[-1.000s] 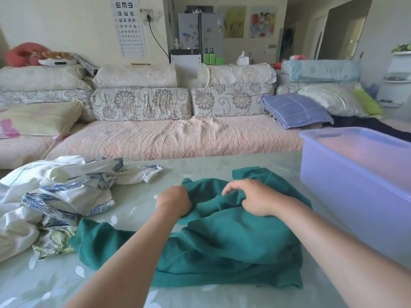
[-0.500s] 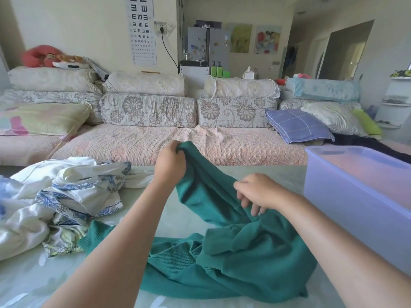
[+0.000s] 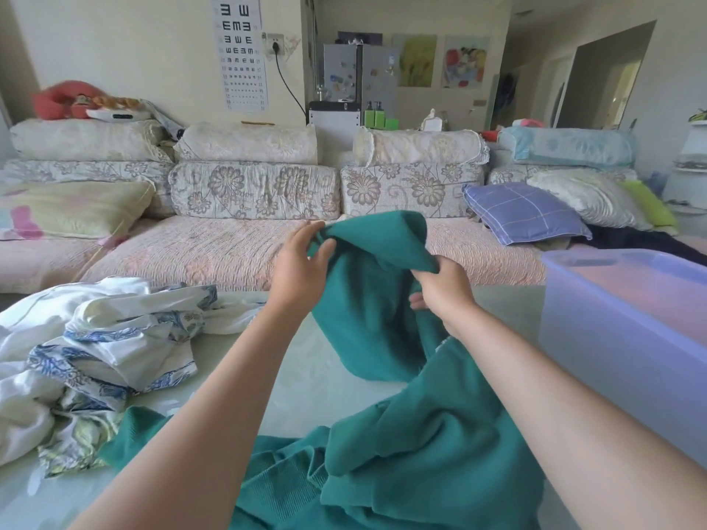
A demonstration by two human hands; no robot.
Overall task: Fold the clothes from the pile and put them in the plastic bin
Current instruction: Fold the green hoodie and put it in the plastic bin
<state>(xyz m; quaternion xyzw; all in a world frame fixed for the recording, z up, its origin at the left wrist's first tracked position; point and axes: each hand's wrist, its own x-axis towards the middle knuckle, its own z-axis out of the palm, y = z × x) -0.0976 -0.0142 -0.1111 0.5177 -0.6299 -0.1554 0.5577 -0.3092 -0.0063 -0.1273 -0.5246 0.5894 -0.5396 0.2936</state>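
A teal knit sweater [image 3: 401, 434] is partly lifted off the pale green table [image 3: 317, 372]. My left hand [image 3: 296, 267] pinches its raised upper edge between thumb and fingers. My right hand [image 3: 443, 290] grips the same raised fold just to the right and a little lower. The rest of the sweater trails down onto the table under my forearms. A pile of white and blue-patterned clothes [image 3: 95, 353] lies at the left. The translucent lilac plastic bin [image 3: 627, 338] stands at the right.
A long sofa [image 3: 248, 246] with floral cushions runs behind the table. A checked purple pillow [image 3: 524, 212] and dark fabric lie at its right end. A bare strip of table shows between the pile and the sweater.
Both hands have risen from the table, lifting the sweater's upper part into the air. The right hand moved up beside the left.
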